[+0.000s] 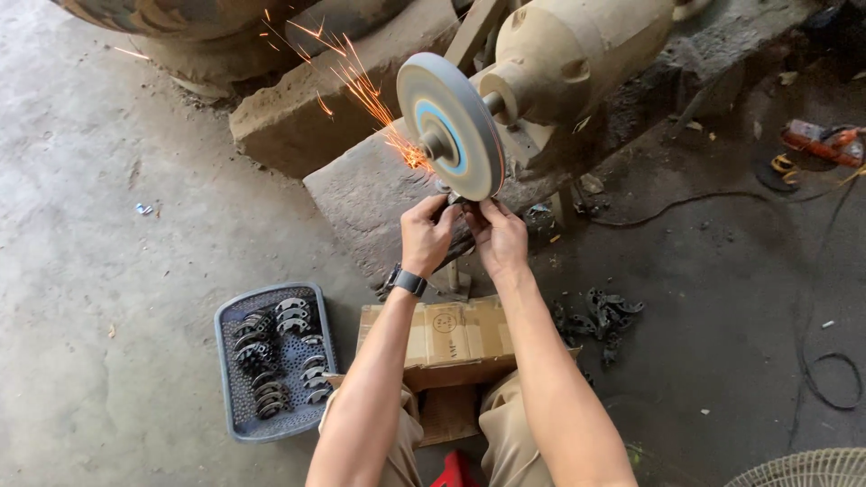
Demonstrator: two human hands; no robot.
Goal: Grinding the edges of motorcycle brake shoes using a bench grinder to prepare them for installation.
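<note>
**Desk editor:** What do the hands have hold of?

**Photographer:** Both are closed on one small metal part (457, 200), mostly hidden by the fingers. The left hand (424, 236), with a dark watch (409, 282) at the wrist, pinches it from one side; the right hand (498, 239) pinches it from the other. The part sits at the lower rim of the grinding wheel (451, 126), touching it, and sparks (361, 86) fly up and to the left.

**Desk editor:** How is this step done well, as you judge it?

**Photographer:** A firm two-handed grip, fingertips kept off the rim, light even pressure, and the spark stream thrown away from the body, as it is here.

**Desk editor:** And around that?

**Photographer:** The wheel is grey with a blue ring, on the shaft of a dusty beige motor (577, 54) mounted on a rough stone block (361, 194). Below the wrists stands a brown cardboard box (451, 338), taped along the top, with a small round printed mark on its lid. To its left, a grey plastic tray (227, 361) holds curved metal pieces (280, 352) in rows. To the right, a loose heap of dark pieces (603, 317) lies on the concrete floor (108, 225). An orange power tool (823, 142) and black cables lie well apart at the far right.
</note>
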